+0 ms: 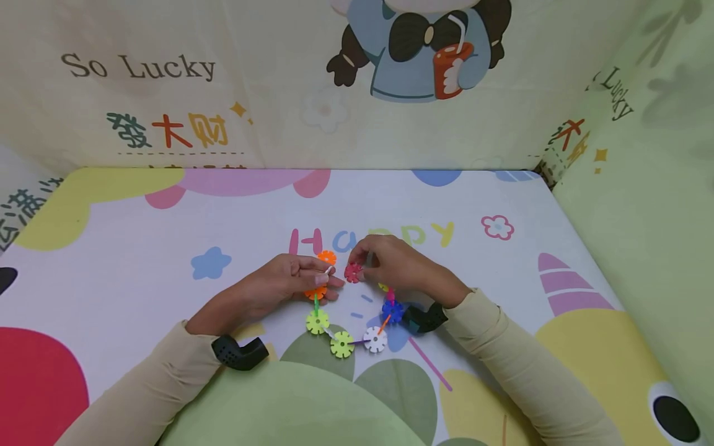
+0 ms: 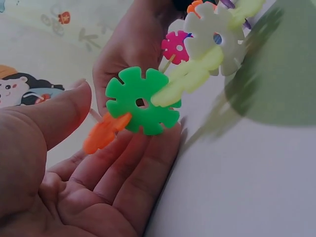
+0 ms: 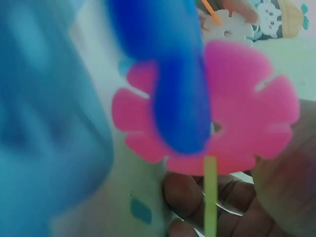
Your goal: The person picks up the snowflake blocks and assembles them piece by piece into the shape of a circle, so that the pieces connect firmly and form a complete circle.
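A chain of slotted, flower-shaped plastic discs hangs in a loop between my hands. My left hand (image 1: 292, 279) holds one end, its thumb and fingers about a white disc (image 1: 329, 270) seen edge-on; orange discs (image 1: 326, 257) show beyond and below it. With thumb and fingertips, my right hand (image 1: 396, 263) pinches a red disc (image 1: 352, 272), a small gap away from the left fingertips. Down the loop come yellow-green discs (image 1: 342, 344), a white flower disc (image 1: 375, 339) and a blue disc (image 1: 393, 311). In the left wrist view, a green disc (image 2: 143, 101) joins an orange piece (image 2: 106, 133). A pink disc (image 3: 242, 103) fills the right wrist view.
The table is covered by a printed cloth (image 1: 139, 248) with coloured shapes and letters. Behind it hangs a cartoon-printed curtain (image 1: 268, 124), and another green-tinted sheet (image 1: 641, 217) closes the right side. Black wrist cameras (image 1: 240, 353) sit at both cuffs.
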A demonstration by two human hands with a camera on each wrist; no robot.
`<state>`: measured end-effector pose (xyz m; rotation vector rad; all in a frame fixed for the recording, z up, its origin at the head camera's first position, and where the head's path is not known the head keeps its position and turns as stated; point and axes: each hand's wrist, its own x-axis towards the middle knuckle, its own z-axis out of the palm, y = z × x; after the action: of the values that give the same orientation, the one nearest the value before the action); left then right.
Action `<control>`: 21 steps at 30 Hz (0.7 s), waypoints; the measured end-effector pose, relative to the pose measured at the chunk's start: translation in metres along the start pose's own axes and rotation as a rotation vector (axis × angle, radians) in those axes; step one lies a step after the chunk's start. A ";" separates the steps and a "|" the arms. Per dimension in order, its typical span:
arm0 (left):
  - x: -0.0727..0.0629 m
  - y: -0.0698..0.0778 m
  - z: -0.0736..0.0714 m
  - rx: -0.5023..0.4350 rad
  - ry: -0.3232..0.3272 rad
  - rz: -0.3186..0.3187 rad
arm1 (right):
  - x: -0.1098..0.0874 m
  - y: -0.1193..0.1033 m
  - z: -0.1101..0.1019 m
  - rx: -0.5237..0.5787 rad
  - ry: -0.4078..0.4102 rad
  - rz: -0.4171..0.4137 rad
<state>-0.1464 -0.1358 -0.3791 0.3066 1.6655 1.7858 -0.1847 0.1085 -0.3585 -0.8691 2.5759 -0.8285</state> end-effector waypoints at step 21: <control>0.002 -0.001 0.002 0.052 0.043 -0.030 | 0.000 -0.004 0.005 -0.054 -0.006 -0.002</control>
<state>-0.1468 -0.1331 -0.3800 0.2665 1.7399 1.7408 -0.1806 0.1038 -0.3602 -0.8885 2.6037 -0.7588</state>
